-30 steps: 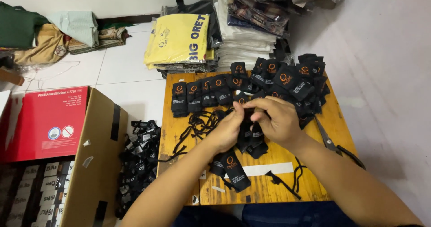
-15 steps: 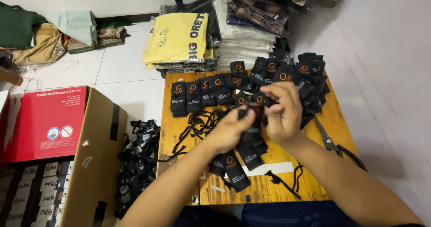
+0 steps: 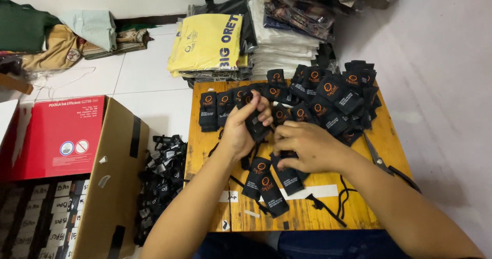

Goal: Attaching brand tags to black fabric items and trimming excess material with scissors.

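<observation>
On the wooden table (image 3: 389, 151), left fingers (image 3: 256, 108) clenched around upright black tag (image 3: 254, 125), right fingers (image 3: 287, 136) pinching its string.

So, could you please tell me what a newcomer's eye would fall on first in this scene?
Probably the small wooden table strewn with black hang tags, where the left hand lifts one tag and the right hand presses on others at the centre. Next, the yellow printed bag on the stacked clothes behind the table, and the red-lidded cardboard box at left.

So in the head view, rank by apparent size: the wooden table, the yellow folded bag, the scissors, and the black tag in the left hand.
1. Wooden table
2. Yellow folded bag
3. Scissors
4. Black tag in the left hand, partly hidden
</observation>
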